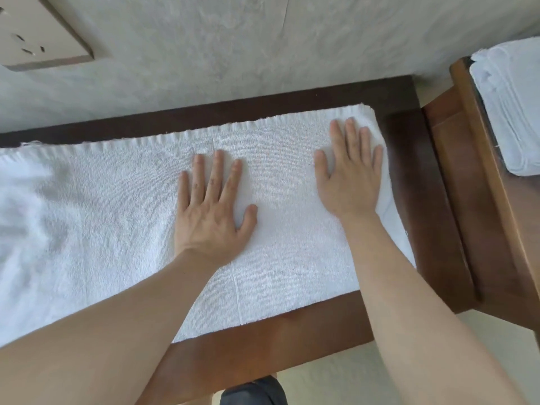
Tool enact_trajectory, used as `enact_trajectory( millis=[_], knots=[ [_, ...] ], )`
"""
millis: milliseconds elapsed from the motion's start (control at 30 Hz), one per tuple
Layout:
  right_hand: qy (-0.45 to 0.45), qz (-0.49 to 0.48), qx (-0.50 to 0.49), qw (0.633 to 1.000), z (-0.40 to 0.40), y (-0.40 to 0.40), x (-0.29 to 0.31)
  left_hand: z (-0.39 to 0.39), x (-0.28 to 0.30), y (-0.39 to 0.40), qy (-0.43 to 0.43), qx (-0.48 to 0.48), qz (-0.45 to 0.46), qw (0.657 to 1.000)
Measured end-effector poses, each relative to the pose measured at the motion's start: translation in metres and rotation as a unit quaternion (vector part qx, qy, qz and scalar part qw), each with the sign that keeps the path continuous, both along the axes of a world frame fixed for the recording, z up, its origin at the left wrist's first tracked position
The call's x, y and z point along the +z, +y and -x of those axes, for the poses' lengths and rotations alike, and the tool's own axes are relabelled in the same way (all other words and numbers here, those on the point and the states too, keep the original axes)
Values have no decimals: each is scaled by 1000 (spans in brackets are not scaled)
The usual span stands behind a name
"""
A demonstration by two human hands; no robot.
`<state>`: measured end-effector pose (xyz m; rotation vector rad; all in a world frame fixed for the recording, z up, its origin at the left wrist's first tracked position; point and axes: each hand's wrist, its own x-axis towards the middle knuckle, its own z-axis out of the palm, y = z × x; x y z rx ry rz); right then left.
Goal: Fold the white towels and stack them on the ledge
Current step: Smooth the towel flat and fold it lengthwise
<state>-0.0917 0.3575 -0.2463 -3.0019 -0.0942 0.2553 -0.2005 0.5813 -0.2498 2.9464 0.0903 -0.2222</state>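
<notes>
A long white towel [122, 217] lies spread flat along a dark wooden ledge [409, 176], reaching from the left edge of view to near the ledge's right end. My left hand [214, 203] rests palm down on the towel's middle, fingers spread. Palm down as well, my right hand [349, 173] lies on the towel's right end, its fingertips near the far right corner. Neither hand holds anything. A stack of folded white towels [508, 106] sits on a lighter wooden surface [479, 159] at the far right.
A grey textured wall [248, 45] runs directly behind the ledge. A wall socket plate [38, 30] is at the upper left. Pale floor [336, 378] and a dark shoe [254, 393] show below the ledge's front edge.
</notes>
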Motion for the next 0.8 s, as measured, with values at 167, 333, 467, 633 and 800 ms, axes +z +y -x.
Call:
enact_trajectory(
  millis=[167, 333, 467, 633, 800],
  knots=[
    [-10, -4, -76, 997, 2, 11, 9, 0, 0, 1, -5, 0, 4, 1000],
    [-17, -37, 58, 997, 79, 74, 2, -1, -3, 1, -12, 8, 14, 1000],
    [-9, 12, 2, 1000, 98, 30, -4, -1, -6, 2, -23, 2, 12, 1000],
    [5, 27, -203, 979, 93, -24, 6, 0, -5, 2, -26, 5, 22, 999],
    [-41, -31, -5, 999, 112, 33, 8, -2, -6, 2, -31, 7, 21, 999]
  ],
)
